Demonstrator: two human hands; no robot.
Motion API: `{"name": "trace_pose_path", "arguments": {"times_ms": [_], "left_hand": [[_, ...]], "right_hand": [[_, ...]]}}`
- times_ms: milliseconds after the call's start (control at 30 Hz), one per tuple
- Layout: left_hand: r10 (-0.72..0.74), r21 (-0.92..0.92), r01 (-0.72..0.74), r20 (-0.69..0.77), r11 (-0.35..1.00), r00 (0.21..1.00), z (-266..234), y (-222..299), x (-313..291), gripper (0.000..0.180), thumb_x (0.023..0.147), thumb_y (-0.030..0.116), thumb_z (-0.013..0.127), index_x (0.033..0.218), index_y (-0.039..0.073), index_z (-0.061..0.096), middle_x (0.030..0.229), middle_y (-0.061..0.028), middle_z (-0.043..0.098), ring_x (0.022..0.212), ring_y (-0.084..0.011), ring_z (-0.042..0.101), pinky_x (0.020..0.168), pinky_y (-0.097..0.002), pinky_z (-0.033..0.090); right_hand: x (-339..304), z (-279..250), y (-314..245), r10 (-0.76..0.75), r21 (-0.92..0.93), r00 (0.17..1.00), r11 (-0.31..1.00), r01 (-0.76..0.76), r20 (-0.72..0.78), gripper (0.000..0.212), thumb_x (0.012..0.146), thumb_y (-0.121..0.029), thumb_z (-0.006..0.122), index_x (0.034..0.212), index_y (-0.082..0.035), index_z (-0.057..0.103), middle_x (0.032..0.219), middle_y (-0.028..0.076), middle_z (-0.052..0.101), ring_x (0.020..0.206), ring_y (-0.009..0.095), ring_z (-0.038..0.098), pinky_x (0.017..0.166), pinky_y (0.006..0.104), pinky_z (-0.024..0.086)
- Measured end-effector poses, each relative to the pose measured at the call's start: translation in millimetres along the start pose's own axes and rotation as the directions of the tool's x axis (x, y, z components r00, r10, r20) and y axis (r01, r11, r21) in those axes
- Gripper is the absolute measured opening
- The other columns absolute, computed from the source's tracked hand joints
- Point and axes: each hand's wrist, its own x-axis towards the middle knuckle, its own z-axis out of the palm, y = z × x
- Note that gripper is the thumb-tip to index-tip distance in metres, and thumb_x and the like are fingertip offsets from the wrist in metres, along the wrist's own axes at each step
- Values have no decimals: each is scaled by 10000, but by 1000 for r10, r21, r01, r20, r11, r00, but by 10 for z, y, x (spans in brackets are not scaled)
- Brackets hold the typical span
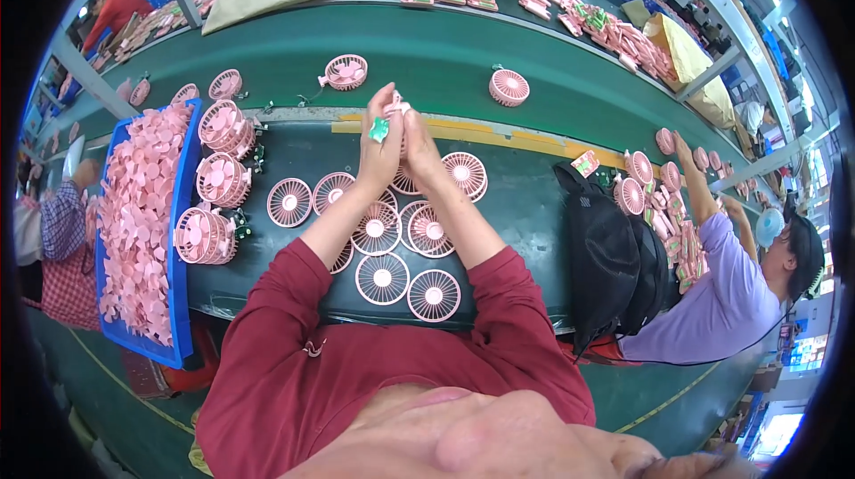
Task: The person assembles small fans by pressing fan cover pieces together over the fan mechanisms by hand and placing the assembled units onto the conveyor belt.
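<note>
At the table's far edge, my left hand (380,154) and my right hand (420,151) are pressed together, both closed around a pink fan part (398,107). Most of that part is hidden between the palms. A small green circuit board (379,130) sticks out beside my left fingers. Below my wrists, several round pink fan grilles (383,278) lie flat, some overlapping. To the left, pink fan heads (206,236) with blades and small green boards stand in a column.
A blue crate (183,301) full of pink fan blades (142,203) stands left. Beyond the table runs a green conveyor belt (427,43) carrying pink fan heads (509,87). A black backpack (606,256) sits on the right, beside a co-worker in a lilac top (730,292).
</note>
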Motion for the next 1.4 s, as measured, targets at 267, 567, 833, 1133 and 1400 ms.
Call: {"name": "trace_pose_path", "arguments": {"times_ms": [267,567,833,1133,1400], "left_hand": [[-322,714,162,94,682,942,-408,-530,744,601,957,438,516,1416,71,390,1045,-268,660,936,-433,650,878,-490,495],[-281,913,52,70,405,957,-835,-1143,1309,337,938,350,534,1018,40,637,971,-232,677,975,-405,640,838,-521,499],[-251,834,102,44,542,967,-904,-1274,1179,224,890,202,635,1001,38,528,945,-246,679,917,-435,654,786,-517,509],[-38,396,45,-25,917,999,-268,-413,476,232,968,208,575,1033,13,467,779,-190,676,693,-313,678,621,-413,504],[-457,-416,439,63,796,887,-281,-64,77,412,1043,393,430,1197,38,572,1092,-66,635,985,-103,607,835,-265,491]], "right_hand": [[295,-1094,-349,-534,-947,803,300,-115,-266,799,815,-355,737,1417,10,361,1399,319,402,1295,445,409,1056,498,368],[-1022,-790,-441,-91,-983,996,179,37,21,810,665,-310,847,1368,-89,509,1430,218,437,1279,402,443,1077,472,368],[-790,-678,-661,-359,-925,933,363,108,-32,785,655,-217,843,1349,-59,511,1309,195,525,1252,375,470,1059,441,394],[-283,-105,-615,-561,-907,827,328,264,37,892,659,-192,847,1422,-52,407,1345,195,450,1274,361,424,1072,434,379],[-265,64,-313,-470,-867,878,394,306,96,937,674,-297,848,1443,-46,375,1313,229,403,1224,390,463,1038,438,417]]}}
